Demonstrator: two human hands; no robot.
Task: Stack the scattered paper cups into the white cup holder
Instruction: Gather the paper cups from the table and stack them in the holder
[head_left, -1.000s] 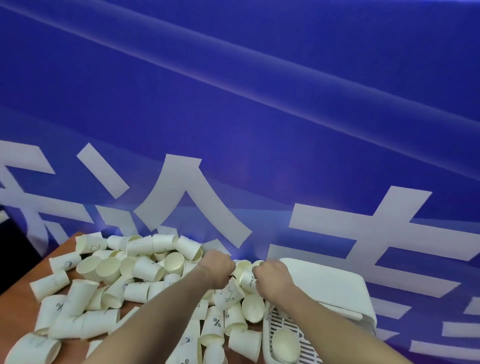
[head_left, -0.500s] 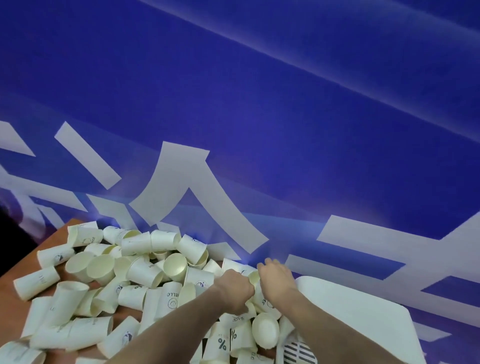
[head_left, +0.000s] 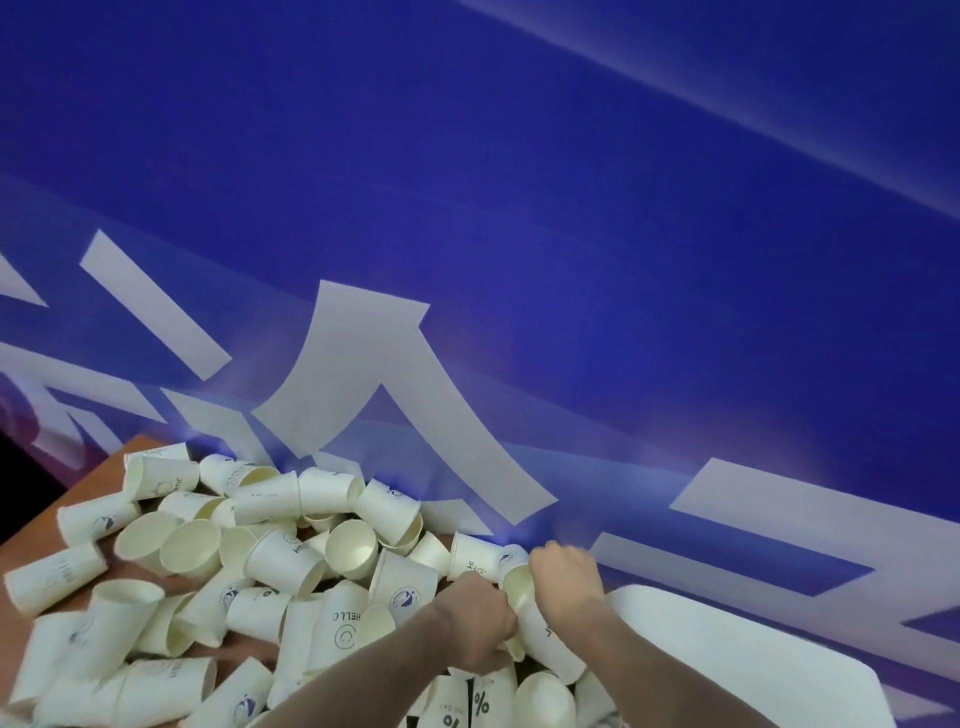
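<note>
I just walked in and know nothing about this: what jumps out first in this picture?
A big heap of paper cups lies tumbled over a brown table at lower left. Near bottom centre, the left hand and right hand grip cups beside the white cup holder. Behind stands a blue banner.

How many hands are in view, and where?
2. The left hand is curled at the cup pile's right edge; what it holds is hidden. The right hand, just beside it, grips a paper cup next to the white cup holder.
</note>
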